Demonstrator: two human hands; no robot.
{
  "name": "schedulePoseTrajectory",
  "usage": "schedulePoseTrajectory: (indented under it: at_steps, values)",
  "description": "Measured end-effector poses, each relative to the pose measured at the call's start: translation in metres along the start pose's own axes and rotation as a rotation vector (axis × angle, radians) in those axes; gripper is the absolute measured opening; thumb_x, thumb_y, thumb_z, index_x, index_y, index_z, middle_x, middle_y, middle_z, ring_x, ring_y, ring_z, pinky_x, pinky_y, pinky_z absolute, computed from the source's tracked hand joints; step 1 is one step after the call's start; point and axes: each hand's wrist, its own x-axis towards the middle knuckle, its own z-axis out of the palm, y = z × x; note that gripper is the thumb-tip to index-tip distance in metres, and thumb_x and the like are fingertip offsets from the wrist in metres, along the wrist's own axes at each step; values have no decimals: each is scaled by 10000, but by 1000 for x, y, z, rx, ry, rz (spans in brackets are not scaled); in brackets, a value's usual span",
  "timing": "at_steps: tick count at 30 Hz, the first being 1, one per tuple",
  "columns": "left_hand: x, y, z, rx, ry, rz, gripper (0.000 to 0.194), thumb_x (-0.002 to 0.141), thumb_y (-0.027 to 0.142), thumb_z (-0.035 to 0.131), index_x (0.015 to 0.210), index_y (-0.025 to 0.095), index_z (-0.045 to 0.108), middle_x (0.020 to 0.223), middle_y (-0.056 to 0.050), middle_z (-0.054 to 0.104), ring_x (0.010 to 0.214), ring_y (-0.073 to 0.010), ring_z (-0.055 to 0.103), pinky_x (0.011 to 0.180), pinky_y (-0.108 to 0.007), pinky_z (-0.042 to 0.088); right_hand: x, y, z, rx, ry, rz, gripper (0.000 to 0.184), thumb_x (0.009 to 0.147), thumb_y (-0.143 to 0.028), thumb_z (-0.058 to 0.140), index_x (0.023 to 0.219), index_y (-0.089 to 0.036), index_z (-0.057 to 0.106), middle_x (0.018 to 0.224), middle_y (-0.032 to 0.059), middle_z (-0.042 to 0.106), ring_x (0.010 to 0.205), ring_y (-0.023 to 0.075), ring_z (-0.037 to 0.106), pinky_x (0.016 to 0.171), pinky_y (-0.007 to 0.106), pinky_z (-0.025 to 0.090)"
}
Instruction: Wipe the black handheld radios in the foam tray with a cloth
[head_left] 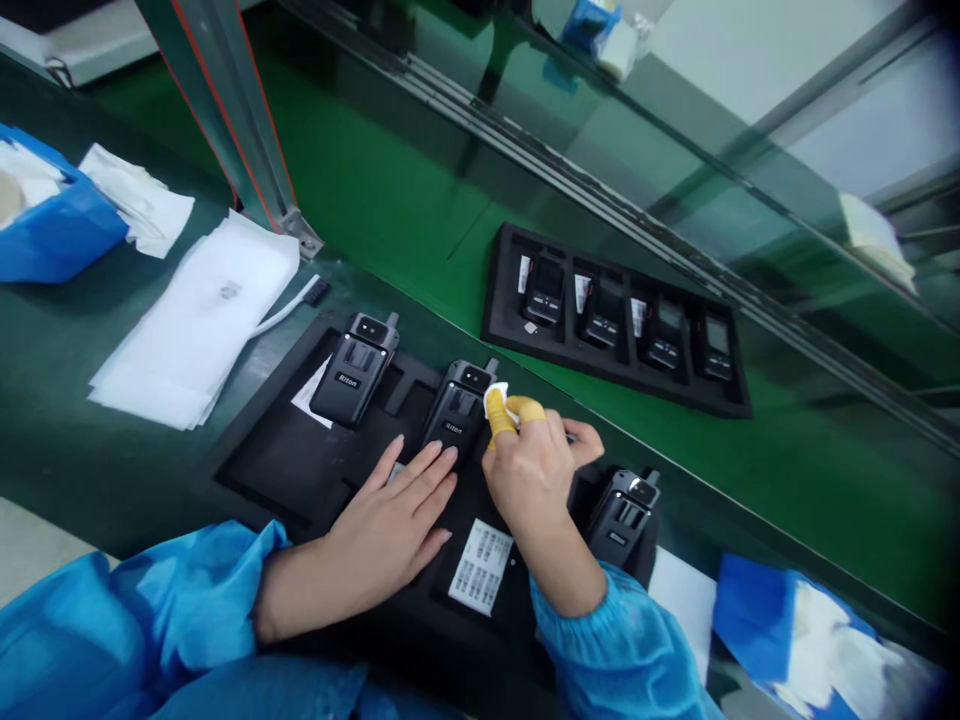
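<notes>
A black two-way radio (455, 405) marked "Riton" lies camera side up in a black foam tray (259, 455). My left hand (401, 515) lies flat with its fingers stretched, the tips touching the radio's lower end. My right hand (532, 460) wears yellow finger covers and is closed on a small white cloth (495, 393), pressed at the radio's upper right edge beside the antenna. Another radio (352, 370) lies to the left, over a white label. A further radio (622, 515) lies to the right, partly behind my right forearm. A barcode label sheet (481, 567) sits between my wrists.
A second foam tray (615, 315) with several radios stands beyond the bench edge on a green surface. White plastic sleeves (199, 320) and a black-tipped brush (315, 292) lie left. Blue boxes of white cloths stand at left (67, 235) and right (754, 615). A metal post (225, 110) rises behind.
</notes>
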Motion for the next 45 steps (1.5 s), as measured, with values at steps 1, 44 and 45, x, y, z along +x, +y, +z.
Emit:
schedulePoseTrajectory:
  at_steps: [1, 44, 45]
  values:
    - [0, 0, 0, -6, -2, -2, 395, 941, 326, 420, 1254, 115, 536, 1406, -112, 466, 1317, -244, 403, 1158, -475, 98, -5, 4, -2, -4, -4, 13, 210, 688, -48, 470, 593, -188, 595, 782, 40, 573, 745, 167, 425, 818, 395, 248]
    - [-2, -1, -4, -143, 18, -2, 398, 907, 212, 461, 1269, 56, 511, 1350, -163, 515, 1300, -289, 429, 1117, -554, 241, -22, -31, -20, 46, -46, -159, 258, 792, -67, 485, 622, -201, 625, 850, 26, 651, 801, 159, 450, 867, 401, 181]
    - [-2, -1, -4, -139, 19, 3, 394, 910, 221, 459, 1263, 57, 517, 1353, -164, 510, 1301, -290, 427, 1117, -557, 240, -25, -29, -20, 34, -45, -150, 253, 786, -61, 484, 637, -200, 633, 861, 27, 652, 802, 157, 453, 868, 401, 182]
